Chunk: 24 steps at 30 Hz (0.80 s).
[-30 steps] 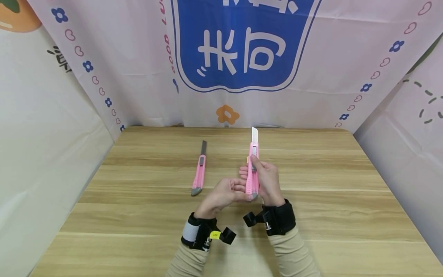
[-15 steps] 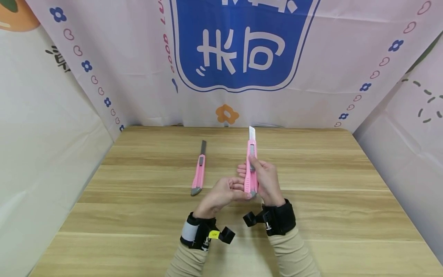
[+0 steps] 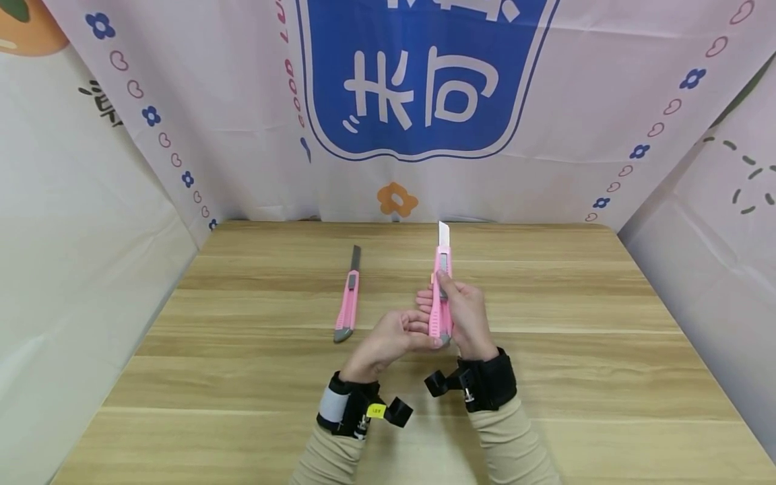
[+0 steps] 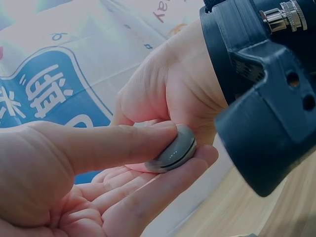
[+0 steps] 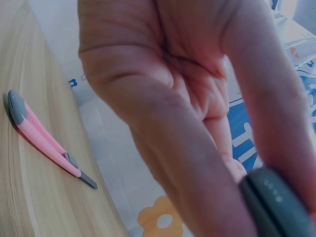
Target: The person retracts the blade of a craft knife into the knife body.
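Note:
Two pink utility knives are in the head view. My right hand [image 3: 468, 313] holds one utility knife [image 3: 441, 316] upright in the view, thumb on its grey slider, with the bright blade [image 3: 444, 234] extended at the far end. At the near end, my left hand [image 3: 391, 338] pinches the grey end cap [image 4: 181, 148] between thumb and finger, as the left wrist view shows close up. The second utility knife [image 3: 347, 306] lies on the table to the left, its darker blade out and pointing away; neither hand touches it.
Beneath the hands is a wood-grain table [image 3: 242, 391]. A printed cloth [image 3: 254, 168] with a blue emblem hangs along its back edge, and pale cloth [image 3: 79, 269] flanks the sides. Both wrists wear black camera straps.
The held utility knife has shifted slightly left and back a little, with its blade catching the light differently. Both hands keep their hold; the knife on the table stays put.

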{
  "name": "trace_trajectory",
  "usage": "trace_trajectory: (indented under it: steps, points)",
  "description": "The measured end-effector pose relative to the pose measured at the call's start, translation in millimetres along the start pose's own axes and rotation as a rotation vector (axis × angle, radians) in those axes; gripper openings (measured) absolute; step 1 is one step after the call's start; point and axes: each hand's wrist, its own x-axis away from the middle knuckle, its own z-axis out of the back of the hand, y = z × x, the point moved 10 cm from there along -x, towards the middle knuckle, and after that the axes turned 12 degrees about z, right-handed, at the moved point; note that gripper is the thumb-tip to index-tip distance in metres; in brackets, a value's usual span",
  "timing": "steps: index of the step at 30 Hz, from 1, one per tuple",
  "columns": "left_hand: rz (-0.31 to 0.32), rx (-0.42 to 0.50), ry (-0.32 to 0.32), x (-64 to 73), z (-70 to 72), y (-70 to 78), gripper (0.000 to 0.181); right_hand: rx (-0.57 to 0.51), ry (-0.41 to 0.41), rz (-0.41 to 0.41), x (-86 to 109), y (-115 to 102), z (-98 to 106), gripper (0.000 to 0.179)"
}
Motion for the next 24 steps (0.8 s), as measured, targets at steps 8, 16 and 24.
trace_trajectory:
  steps: [8, 16, 24]
  points:
    - [0.007, -0.005, -0.005, -0.7, -0.4, -0.5, 0.039, -0.001, 0.003, -0.011, -0.7, 0.6, 1.2, 0.042]
    - [0.007, 0.013, -0.018, -1.1, -2.1, 0.1, 0.040, -0.035, -0.014, -0.019, -1.4, 0.6, -0.3, 0.040]
    - [0.023, 0.029, -0.012, -1.4, -1.3, -1.3, 0.040, -0.062, -0.044, -0.017, -0.2, -1.0, -1.5, 0.039]
